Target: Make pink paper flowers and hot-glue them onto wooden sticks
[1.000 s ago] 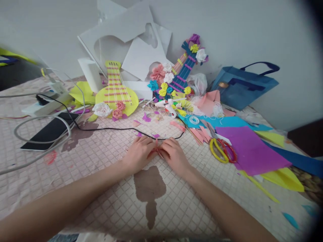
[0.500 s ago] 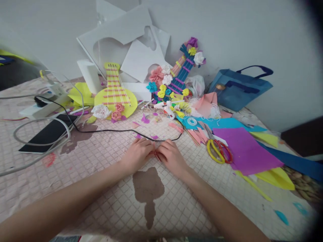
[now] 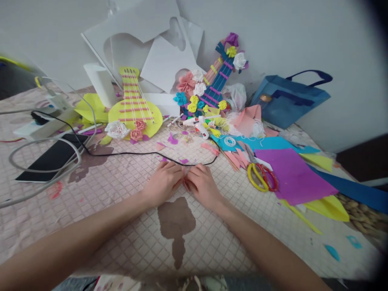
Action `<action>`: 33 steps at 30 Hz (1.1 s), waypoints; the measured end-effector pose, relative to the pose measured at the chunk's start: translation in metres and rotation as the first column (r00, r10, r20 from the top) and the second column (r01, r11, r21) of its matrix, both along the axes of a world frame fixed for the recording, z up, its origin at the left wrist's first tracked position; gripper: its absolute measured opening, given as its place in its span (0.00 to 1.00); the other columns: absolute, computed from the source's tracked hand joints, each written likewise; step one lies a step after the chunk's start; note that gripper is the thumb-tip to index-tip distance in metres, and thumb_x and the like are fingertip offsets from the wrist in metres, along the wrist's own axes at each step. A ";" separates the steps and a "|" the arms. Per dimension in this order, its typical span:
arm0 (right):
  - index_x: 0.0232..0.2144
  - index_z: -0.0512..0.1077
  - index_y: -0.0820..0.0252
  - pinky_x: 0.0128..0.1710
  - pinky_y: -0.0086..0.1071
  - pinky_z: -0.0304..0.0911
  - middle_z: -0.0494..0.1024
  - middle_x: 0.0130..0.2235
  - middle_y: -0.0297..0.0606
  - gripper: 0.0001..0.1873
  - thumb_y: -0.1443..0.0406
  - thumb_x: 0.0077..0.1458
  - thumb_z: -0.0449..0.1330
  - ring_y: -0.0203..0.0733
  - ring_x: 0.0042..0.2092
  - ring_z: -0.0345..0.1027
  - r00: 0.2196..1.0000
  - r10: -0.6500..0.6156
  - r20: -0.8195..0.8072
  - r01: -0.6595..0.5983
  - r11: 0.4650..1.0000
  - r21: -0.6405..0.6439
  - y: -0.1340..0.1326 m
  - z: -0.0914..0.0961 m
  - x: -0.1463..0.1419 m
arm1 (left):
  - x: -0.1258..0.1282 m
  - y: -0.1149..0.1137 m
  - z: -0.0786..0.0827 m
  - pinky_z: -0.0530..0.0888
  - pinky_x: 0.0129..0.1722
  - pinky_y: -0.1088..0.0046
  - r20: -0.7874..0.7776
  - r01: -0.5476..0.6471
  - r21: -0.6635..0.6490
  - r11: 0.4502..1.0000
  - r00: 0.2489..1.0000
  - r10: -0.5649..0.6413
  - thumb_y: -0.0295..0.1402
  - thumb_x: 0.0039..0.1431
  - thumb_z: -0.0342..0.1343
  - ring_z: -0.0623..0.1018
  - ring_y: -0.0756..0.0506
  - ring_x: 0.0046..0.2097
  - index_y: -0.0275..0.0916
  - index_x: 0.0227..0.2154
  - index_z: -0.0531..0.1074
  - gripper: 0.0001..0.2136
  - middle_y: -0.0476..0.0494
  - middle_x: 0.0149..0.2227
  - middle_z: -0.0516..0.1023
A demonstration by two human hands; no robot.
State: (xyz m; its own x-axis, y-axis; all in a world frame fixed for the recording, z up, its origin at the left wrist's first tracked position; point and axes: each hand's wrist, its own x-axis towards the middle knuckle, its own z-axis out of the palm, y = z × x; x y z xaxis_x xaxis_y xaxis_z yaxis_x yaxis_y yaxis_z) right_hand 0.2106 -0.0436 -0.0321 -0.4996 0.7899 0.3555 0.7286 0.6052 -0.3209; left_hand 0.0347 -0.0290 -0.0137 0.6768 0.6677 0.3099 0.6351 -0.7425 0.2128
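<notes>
My left hand (image 3: 166, 178) and my right hand (image 3: 202, 184) meet at the middle of the table, fingers closed together. Between the fingertips they pinch a small piece of pink paper (image 3: 185, 185), mostly hidden by the fingers. Just beyond the hands runs a black cord (image 3: 136, 153) that leads to a white glue gun (image 3: 198, 124). To the right of my right hand lie scissors (image 3: 260, 176) with one yellow and one red handle loop. Small purple paper scraps (image 3: 172, 139) are scattered behind the hands.
A yellow paper guitar (image 3: 136, 109) and a blue flower-covered one (image 3: 216, 85) lean at the back. Purple paper (image 3: 294, 176) lies to the right, below a blue bag (image 3: 287, 101). A black tablet-like slab (image 3: 51, 159) and grey cable (image 3: 45, 141) lie left.
The fingertips have drawn closer together, and less of the pink paper shows between them. The whole view has shifted slightly.
</notes>
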 end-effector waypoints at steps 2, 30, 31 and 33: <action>0.26 0.68 0.60 0.40 0.38 0.55 0.70 0.30 0.36 0.08 0.73 0.57 0.55 0.43 0.40 0.59 1.000 -0.011 0.000 0.011 1.000 0.008 0.000 0.000 -0.001 | 0.000 -0.001 0.002 0.64 0.40 0.67 -0.003 -0.008 0.011 1.000 1.000 0.008 0.29 0.65 0.44 0.69 0.46 0.35 0.36 0.26 0.69 0.13 0.45 0.30 0.73; 0.33 0.68 0.59 0.43 0.40 0.61 0.71 0.37 0.40 0.03 0.70 0.55 0.57 0.45 0.42 0.62 0.990 -0.074 -0.117 0.064 0.994 -0.085 0.005 -0.007 0.004 | -0.004 0.006 -0.009 0.66 0.43 0.64 0.014 -0.068 -0.065 0.996 0.998 0.069 0.27 0.60 0.52 0.71 0.42 0.42 0.39 0.38 0.73 0.06 0.43 0.37 0.74; 0.33 0.68 0.59 0.43 0.39 0.61 0.71 0.37 0.40 0.03 0.71 0.55 0.57 0.45 0.42 0.62 0.990 -0.072 -0.121 0.062 0.995 -0.083 0.005 -0.007 0.003 | -0.002 0.005 -0.008 0.66 0.43 0.64 0.013 -0.074 -0.054 0.996 0.997 0.075 0.27 0.60 0.52 0.71 0.42 0.42 0.39 0.37 0.73 0.06 0.43 0.37 0.74; 0.33 0.68 0.58 0.43 0.39 0.61 0.70 0.36 0.39 0.04 0.71 0.56 0.57 0.45 0.42 0.62 0.989 -0.066 -0.129 0.057 0.995 -0.077 0.005 -0.007 0.003 | 0.000 0.003 -0.006 0.65 0.42 0.64 0.006 -0.090 -0.027 0.996 0.996 0.090 0.28 0.60 0.52 0.70 0.43 0.42 0.38 0.32 0.72 0.05 0.43 0.36 0.73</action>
